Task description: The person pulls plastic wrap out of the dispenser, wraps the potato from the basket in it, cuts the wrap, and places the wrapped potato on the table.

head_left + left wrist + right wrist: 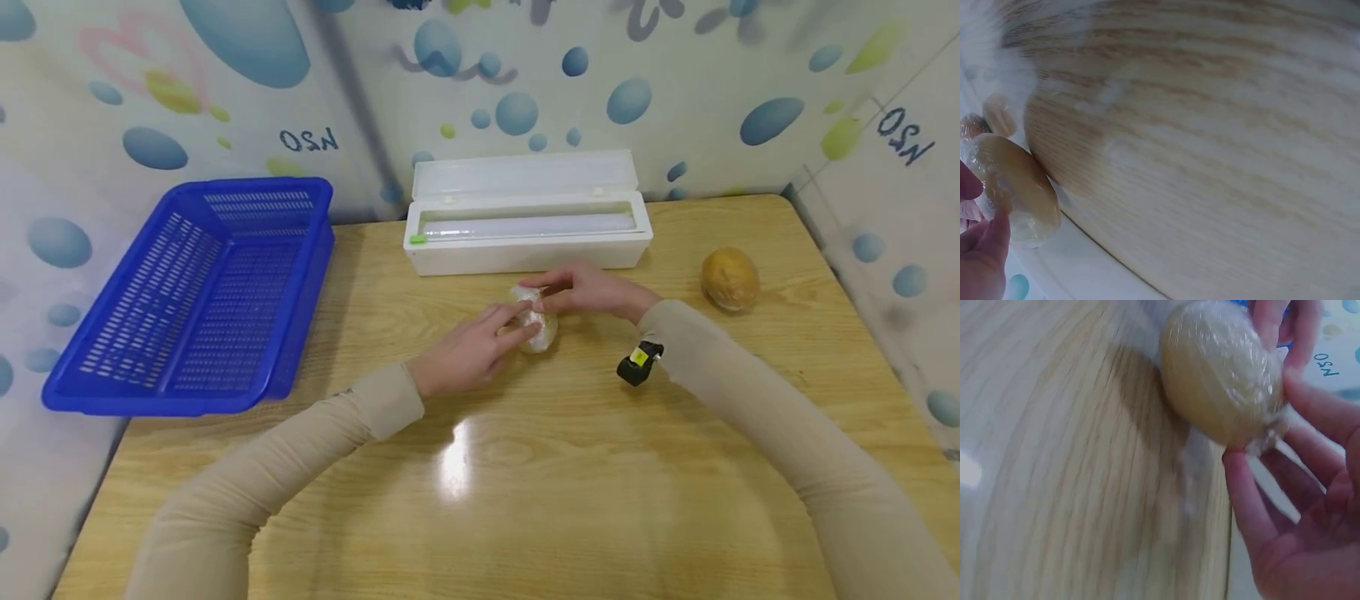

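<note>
Between my two hands is a rounded yellow-tan thing wrapped in clear cling film [542, 332], close over the wooden table. My left hand [467, 348] holds it from the left, fingers on its upper side; in the left wrist view that hand's fingers [994, 240] lie against the film. My right hand [592, 292] pinches it from the far right side. The right wrist view shows the wrapped thing [1219, 372] large, with thumb and fingers of the right hand [1300, 506] at a gathered, crinkled end of film. Its underside is hidden in the head view.
A white cling film dispenser [528, 261] with its lid raised stands at the wall behind my hands, a roll inside and a green slider on its edge. A blue plastic basket [281, 354] is at the left. Another rounded yellow-brown wrapped thing [730, 279] sits at the right.
</note>
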`<state>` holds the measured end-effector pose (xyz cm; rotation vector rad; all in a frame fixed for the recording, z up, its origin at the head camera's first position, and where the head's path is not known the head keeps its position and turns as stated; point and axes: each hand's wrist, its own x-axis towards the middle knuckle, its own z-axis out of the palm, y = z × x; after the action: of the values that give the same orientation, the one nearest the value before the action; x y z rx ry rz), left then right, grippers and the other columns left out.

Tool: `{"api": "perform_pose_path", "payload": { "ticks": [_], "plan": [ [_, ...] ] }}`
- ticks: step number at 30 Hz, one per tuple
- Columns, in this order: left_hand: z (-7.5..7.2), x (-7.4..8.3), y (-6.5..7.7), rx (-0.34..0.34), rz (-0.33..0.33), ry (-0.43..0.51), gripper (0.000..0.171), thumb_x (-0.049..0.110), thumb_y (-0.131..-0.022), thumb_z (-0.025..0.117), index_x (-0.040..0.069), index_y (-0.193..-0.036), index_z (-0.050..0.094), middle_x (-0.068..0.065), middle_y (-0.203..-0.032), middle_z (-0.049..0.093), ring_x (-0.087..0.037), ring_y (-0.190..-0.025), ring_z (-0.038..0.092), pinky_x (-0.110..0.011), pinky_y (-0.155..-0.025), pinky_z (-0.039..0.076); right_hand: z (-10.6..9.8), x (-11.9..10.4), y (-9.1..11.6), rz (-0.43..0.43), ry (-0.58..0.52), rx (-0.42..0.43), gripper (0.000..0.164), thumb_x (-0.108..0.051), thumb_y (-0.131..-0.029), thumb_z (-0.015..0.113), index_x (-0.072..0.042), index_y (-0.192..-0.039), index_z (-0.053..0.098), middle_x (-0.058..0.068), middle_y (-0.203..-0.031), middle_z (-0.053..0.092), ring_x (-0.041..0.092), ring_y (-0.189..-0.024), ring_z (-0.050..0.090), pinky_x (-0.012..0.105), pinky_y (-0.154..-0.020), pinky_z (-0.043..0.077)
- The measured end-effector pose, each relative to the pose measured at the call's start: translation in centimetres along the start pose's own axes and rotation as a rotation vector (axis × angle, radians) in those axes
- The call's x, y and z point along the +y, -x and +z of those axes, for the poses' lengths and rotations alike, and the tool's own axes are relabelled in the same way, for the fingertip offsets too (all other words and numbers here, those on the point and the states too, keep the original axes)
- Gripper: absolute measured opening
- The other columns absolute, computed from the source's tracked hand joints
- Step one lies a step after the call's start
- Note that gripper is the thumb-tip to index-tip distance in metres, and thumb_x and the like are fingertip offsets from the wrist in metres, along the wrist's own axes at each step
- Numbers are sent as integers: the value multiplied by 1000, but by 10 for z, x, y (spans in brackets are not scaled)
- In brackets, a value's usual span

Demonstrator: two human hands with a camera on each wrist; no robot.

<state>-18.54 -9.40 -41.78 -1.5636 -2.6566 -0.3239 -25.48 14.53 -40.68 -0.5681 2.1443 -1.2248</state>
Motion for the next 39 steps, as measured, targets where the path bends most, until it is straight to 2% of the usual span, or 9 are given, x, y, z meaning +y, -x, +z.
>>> {"api": "perform_pose_path", "payload": {
  "ticks": [5, 11, 13, 18, 23, 27, 30, 36, 39],
  "plan": [
    [-1, 3, -2, -30, -18, 2, 58, 3, -91, 61, 6, -145, 42, -20, -152, 28, -34, -134, 33, -41, -107, 33, 3, -4, 2, 34, -16, 0, 48, -21, -95, 62, -10, -140, 51, 12, -142, 48, 28, -132, 39, 48, -108, 28],
    [-3, 3, -9, -82, 0, -39, 61, 6, -92, 60, 2, -148, 36, -24, -153, 24, -36, -141, 22, -35, -114, 13, 12, -7, 9, -129, 331, -65, 52, -18, -105, 36, 7, -148, 23, 24, -153, 22, 37, -141, 21, 49, -113, 17],
    [-5, 3, -10, -95, 7, -33, 61, 6, -92, 60, 1, -148, 35, -25, -152, 24, -37, -141, 22, -34, -114, 12, 15, -8, 11, -159, 394, -58, 52, -17, -106, 32, 9, -148, 18, 26, -154, 17, 38, -141, 17, 48, -113, 15],
    [-7, 0, -12, -124, 4, 36, 58, 7, -94, 57, 1, -148, 35, -24, -153, 23, -37, -141, 21, -37, -113, 19, 15, -6, 14, -138, 359, -74, 54, -21, -107, 30, 7, -150, 14, 24, -156, 12, 36, -143, 13, 47, -114, 13],
    [-6, -11, -19, -25, -11, 237, 39, -1, -95, 55, 2, -133, 56, -20, -146, 39, -32, -136, 33, -34, -111, 26, 3, 1, 18, -76, 240, -163, 70, -28, -102, 49, -1, -153, 9, 18, -158, 9, 34, -143, 13, 49, -112, 18],
    [-7, -19, -23, 65, -17, 357, 24, -2, -93, 60, 3, -115, 67, -18, -134, 50, -29, -127, 44, -33, -106, 33, 1, 6, 17, -96, 235, -165, 87, -31, -92, 67, -5, -154, 12, 16, -158, 15, 34, -142, 18, 51, -111, 21],
    [-8, -21, -25, 73, -26, 365, 21, 3, -92, 65, 3, -112, 66, -17, -131, 52, -28, -124, 46, -33, -105, 34, 4, 5, 16, -143, 268, -128, 88, -30, -89, 71, -3, -153, 17, 18, -155, 23, 35, -140, 24, 51, -110, 24],
    [-9, -22, -29, 62, -45, 308, 47, 6, -90, 68, -5, -133, 52, -17, -135, 49, -28, -126, 43, -30, -108, 30, 8, -2, 17, -156, 286, -99, 94, -25, -84, 77, -1, -153, 18, 17, -155, 23, 34, -140, 24, 51, -111, 22],
    [-7, -23, -29, 58, -26, 277, 49, 8, -91, 67, -6, -134, 51, -19, -136, 47, -29, -123, 43, -33, -105, 34, 11, -2, 14, -159, 304, -78, 96, -29, -80, 80, -4, -153, 22, 15, -154, 28, 33, -139, 27, 51, -110, 23]
  ]
}}
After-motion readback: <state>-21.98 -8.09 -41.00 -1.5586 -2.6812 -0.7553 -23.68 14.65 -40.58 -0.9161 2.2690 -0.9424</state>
